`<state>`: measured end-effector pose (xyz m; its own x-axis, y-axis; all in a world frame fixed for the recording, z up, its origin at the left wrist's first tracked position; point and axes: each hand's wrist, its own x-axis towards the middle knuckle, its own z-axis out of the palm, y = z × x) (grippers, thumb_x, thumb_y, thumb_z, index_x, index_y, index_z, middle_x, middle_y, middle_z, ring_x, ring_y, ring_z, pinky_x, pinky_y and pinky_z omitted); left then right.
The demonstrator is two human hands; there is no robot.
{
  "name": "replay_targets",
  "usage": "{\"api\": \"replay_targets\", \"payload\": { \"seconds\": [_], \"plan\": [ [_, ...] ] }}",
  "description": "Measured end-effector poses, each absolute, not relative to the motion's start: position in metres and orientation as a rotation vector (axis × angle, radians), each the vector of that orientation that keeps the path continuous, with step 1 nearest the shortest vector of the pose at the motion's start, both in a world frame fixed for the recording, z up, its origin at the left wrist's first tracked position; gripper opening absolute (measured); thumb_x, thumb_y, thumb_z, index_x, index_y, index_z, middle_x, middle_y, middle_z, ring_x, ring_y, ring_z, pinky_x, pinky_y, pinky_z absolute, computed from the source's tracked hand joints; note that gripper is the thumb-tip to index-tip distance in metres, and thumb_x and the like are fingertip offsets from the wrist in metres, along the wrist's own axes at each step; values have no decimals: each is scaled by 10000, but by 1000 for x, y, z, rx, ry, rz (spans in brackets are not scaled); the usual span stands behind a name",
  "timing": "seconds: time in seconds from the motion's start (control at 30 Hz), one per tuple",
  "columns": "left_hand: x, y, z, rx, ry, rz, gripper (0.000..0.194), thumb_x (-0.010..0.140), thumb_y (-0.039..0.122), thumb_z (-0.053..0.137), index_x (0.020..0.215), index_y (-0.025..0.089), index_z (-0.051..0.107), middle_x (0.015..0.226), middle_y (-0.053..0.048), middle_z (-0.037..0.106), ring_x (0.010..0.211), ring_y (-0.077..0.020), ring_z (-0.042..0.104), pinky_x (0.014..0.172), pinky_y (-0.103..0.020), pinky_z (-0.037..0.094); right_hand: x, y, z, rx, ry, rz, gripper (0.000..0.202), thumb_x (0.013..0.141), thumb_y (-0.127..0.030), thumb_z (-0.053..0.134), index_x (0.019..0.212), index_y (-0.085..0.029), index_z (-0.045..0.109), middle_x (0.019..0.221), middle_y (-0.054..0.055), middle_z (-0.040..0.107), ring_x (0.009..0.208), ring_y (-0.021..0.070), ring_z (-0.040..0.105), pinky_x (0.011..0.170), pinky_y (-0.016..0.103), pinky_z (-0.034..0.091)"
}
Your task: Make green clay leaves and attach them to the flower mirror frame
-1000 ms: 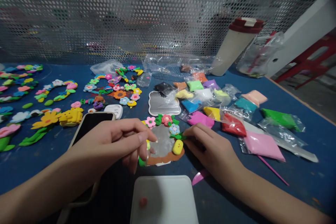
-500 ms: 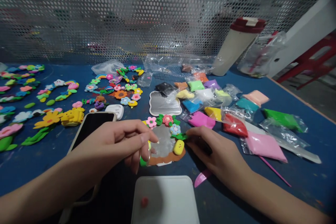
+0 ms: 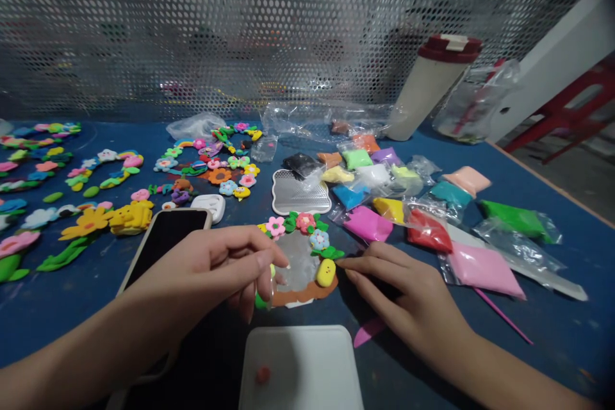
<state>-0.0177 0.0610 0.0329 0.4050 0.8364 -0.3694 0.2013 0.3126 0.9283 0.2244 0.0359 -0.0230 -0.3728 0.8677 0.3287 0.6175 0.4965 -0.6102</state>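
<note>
A small mirror [image 3: 296, 257] lies on the blue table, its rim decorated with clay flowers, green leaves and a brown strip. On its right edge sits a yellow clay piece [image 3: 326, 273] with a tiny face, below a blue flower [image 3: 319, 240] and green leaves. My left hand [image 3: 225, 266] is at the mirror's left side, fingers curled around that edge. The fingertips of my right hand [image 3: 403, 295] are close together beside the yellow piece; whether anything is between them is too small to tell. A white board [image 3: 307, 365] with a reddish clay lump [image 3: 262, 375] lies nearer me.
A phone [image 3: 163, 237] lies under my left forearm. Finished clay wreaths [image 3: 113, 170] spread over the left. Bagged clay [image 3: 427, 230], a pink tool [image 3: 369, 332] and a tilted cup [image 3: 432, 86] are at the right. Metal mesh [image 3: 288, 45] stands behind.
My right hand has shifted slightly down from the green leaves to beside the yellow piece, and more of the leaves shows. My left hand has hardly moved.
</note>
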Motion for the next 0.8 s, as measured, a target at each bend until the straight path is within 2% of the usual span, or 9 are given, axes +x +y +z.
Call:
{"api": "replay_targets", "payload": {
  "seconds": [0.53,0.67,0.8],
  "plan": [
    [-16,60,34,1311,1139,551,159,812,288,568,767,174,668,578,24,628,465,-68,530,452,-142,379,223,37,-19,-1282,-2034,816,233,886,-161,503,944,-172,729,704,37,624,642,152,594,565,252,432],
    [-20,61,43,1432,1143,549,165,821,310,551,795,181,650,594,24,632,472,-84,542,458,-161,391,226,33,-16,-1295,-2006,788,227,888,-187,497,911,-185,723,691,25,631,623,147,592,550,247,428],
    [-27,56,61,1793,1302,608,219,847,359,486,789,204,631,601,24,609,487,-114,549,466,-194,398,234,29,-10,-1375,-1880,628,207,899,-226,492,821,-204,683,760,28,673,695,168,614,603,268,452]
  ]
}}
